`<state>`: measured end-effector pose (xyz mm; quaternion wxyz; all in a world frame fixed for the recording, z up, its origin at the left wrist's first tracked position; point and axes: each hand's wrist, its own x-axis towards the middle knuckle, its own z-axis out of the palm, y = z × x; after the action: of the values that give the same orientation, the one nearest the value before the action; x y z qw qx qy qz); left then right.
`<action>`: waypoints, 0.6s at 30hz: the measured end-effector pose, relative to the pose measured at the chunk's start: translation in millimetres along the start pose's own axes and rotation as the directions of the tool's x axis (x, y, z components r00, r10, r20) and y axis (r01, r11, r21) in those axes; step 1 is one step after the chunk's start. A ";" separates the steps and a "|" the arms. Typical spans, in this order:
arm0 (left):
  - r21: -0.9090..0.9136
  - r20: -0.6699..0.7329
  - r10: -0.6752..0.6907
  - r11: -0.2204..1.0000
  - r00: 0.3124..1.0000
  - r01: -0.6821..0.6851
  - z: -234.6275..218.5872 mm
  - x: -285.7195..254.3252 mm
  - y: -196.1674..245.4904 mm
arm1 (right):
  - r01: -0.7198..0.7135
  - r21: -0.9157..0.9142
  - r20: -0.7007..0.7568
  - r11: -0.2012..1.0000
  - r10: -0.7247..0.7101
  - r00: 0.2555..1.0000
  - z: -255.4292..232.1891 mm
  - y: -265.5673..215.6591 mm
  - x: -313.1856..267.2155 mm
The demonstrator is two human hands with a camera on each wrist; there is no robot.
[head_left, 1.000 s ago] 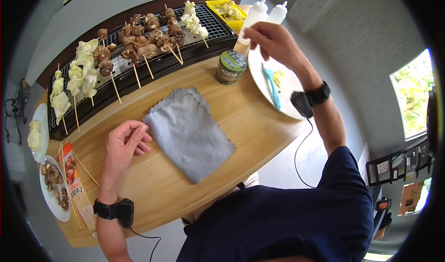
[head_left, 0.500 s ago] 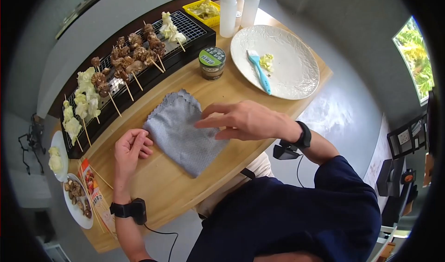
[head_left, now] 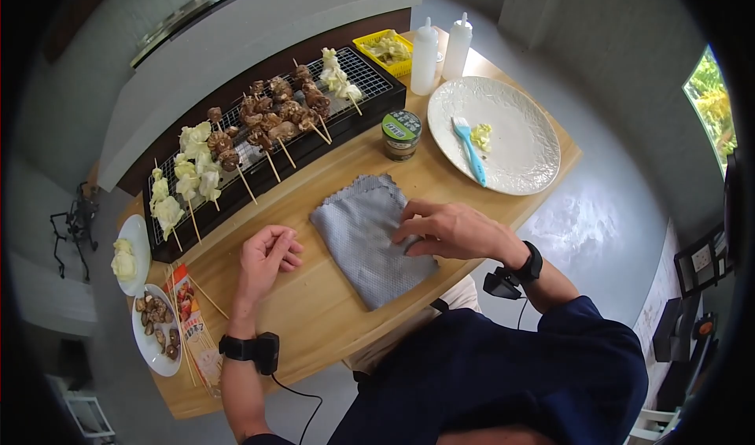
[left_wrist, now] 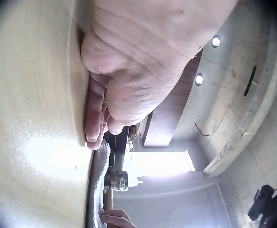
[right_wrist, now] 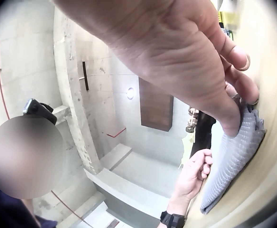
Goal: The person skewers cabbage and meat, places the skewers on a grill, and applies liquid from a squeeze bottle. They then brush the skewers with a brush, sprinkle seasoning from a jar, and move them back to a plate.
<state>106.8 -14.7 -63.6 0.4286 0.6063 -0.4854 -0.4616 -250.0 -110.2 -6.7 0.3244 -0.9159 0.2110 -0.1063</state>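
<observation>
Cloth: grey cloth (head_left: 368,238), waffle-textured with scalloped edges, folded into a rough rectangle, lying flat near the bench's (head_left: 314,319) front edge.
Right hand: right hand (head_left: 444,230) on the cloth's right edge, fingertips pinching the fabric.
Left hand: left hand (head_left: 267,258) resting on the bench just left of the cloth, fingers loosely curled, holding nothing.

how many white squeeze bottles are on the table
2. One white plastic squeeze bottle stands at the far end of the wooden table, beside the yellow tray. The other white squeeze bottle stands just right of it, above the big white plate. None seem hidden.
</observation>
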 end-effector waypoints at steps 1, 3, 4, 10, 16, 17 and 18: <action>-0.010 0.001 0.001 1.000 1.000 -0.001 -0.6 0.1 -1.3 | 0.006 -0.001 0.005 1.000 -0.006 1.000 -2.3 1.2 2.0; -0.027 -0.002 -0.009 1.000 1.000 0.009 -0.5 -1.3 0.7 | 0.009 0.018 0.016 1.000 -0.009 1.000 -5.2 3.0 4.4; -0.043 -0.002 -0.013 0.999 1.000 0.013 0.6 -1.7 2.8 | 0.007 0.017 0.017 1.000 -0.007 1.000 -7.6 4.0 5.4; -0.044 0.009 -0.028 0.999 1.000 0.029 -0.8 -1.5 -0.6 | -0.010 -0.064 -0.058 0.998 0.006 0.998 -29.0 4.6 24.0; -0.057 0.032 -0.034 0.998 0.999 0.036 -2.6 -3.7 4.7 | -0.031 -0.035 -0.112 0.999 0.027 0.993 -36.3 19.2 41.0; -0.075 0.030 -0.056 0.995 0.998 0.059 -3.4 -3.1 3.8 | -0.025 -0.022 -0.030 0.999 0.025 0.999 -36.5 20.2 43.3; -0.097 0.031 -0.076 0.992 0.997 0.079 -3.7 -0.6 3.9 | 0.034 -0.037 -0.033 0.999 -0.036 0.999 -36.1 22.9 45.2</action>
<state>109.5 -14.4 -59.1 0.4330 0.5966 -0.4440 -0.5093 -229.1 -166.7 9.0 0.3022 -0.9233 0.2024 -0.1237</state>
